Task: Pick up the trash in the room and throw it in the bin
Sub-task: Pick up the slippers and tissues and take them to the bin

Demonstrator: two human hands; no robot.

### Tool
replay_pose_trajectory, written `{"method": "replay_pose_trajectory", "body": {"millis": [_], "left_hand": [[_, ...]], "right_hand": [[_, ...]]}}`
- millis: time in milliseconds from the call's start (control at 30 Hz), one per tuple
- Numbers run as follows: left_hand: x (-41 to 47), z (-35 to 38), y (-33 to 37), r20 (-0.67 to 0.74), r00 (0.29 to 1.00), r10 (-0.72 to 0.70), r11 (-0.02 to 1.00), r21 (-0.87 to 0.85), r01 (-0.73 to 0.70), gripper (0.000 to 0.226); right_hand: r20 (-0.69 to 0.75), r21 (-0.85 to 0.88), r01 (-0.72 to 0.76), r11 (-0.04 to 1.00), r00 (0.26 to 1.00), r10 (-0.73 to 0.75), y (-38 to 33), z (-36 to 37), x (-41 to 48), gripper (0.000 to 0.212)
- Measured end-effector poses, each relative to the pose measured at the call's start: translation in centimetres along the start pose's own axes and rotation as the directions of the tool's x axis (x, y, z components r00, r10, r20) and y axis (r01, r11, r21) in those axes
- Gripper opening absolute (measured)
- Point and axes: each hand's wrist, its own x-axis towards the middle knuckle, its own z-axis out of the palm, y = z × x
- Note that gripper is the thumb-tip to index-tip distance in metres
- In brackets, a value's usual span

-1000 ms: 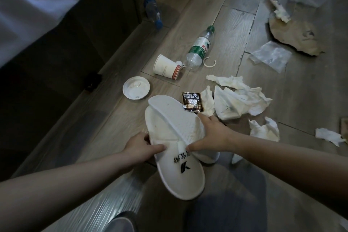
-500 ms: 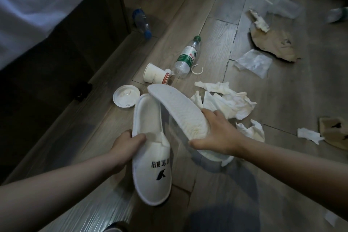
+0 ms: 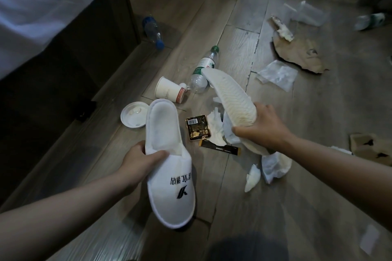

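My left hand [image 3: 137, 160] grips a white slipper [image 3: 167, 167] by its side, upper facing up with black printed characters on the toe. My right hand [image 3: 258, 127] grips a second white slipper [image 3: 229, 95] turned sole-up and tilted, its heel end pointing away from me. Both slippers are off the wooden floor and apart from each other. Below them lie a black-gold wrapper [image 3: 198, 127], a dark sachet strip [image 3: 220, 148] and crumpled white tissues [image 3: 216, 127]. No bin is in view.
A paper cup [image 3: 169, 90], a white lid [image 3: 132, 114], a green-capped bottle [image 3: 204, 68] and a blue-capped bottle [image 3: 152, 30] lie near the dark bed base [image 3: 70, 65]. Torn brown paper [image 3: 299, 53], plastic wrap [image 3: 277, 74], more tissues [image 3: 271, 165] and cardboard [image 3: 371, 148] litter the right.
Both hands lifted the stacked slippers off the floor and pulled them apart, left one toward me, right one up and rightward. The wrapper and sachet beneath became visible.
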Motion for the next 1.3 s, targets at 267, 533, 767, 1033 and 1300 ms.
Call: {"method": "replay_pose_trajectory", "body": {"millis": [267, 533, 767, 1033, 1300], "left_hand": [[0.9, 0.1, 0.0, 0.022, 1.000, -0.010, 1.000, -0.002, 0.010, 0.041], [1.5, -0.2, -0.2, -0.004, 1.000, -0.010, 1.000, -0.026, 0.010, 0.040], [1.7, 0.2, -0.1, 0.005, 1.000, -0.012, 0.999, -0.039, 0.012, 0.044], [1.3, 0.2, 0.4, 0.004, 1.000, -0.001, 0.999, -0.039, 0.001, 0.043], [0.4, 0.1, 1.2, 0.023, 0.999, 0.025, 0.999, -0.036, -0.024, 0.046]], "right_hand": [[0.113, -0.089, -0.050, 0.995, 0.992, 0.060, -0.3, 1.2, 1.4, 0.100], [0.124, -0.103, 0.003, 0.995, 0.992, 0.010, -0.6, 2.6, 1.7, 0.109], [0.219, -0.169, -0.060, 0.984, 0.971, 0.097, 0.1, 2.9, 2.6, 0.129], [0.242, -0.089, -0.105, 0.990, 0.962, 0.124, 0.9, 3.0, 2.1, 0.123], [0.142, 0.289, -0.132, 0.948, 0.985, 0.094, 0.7, 1.1, 1.8, 0.107]]}}
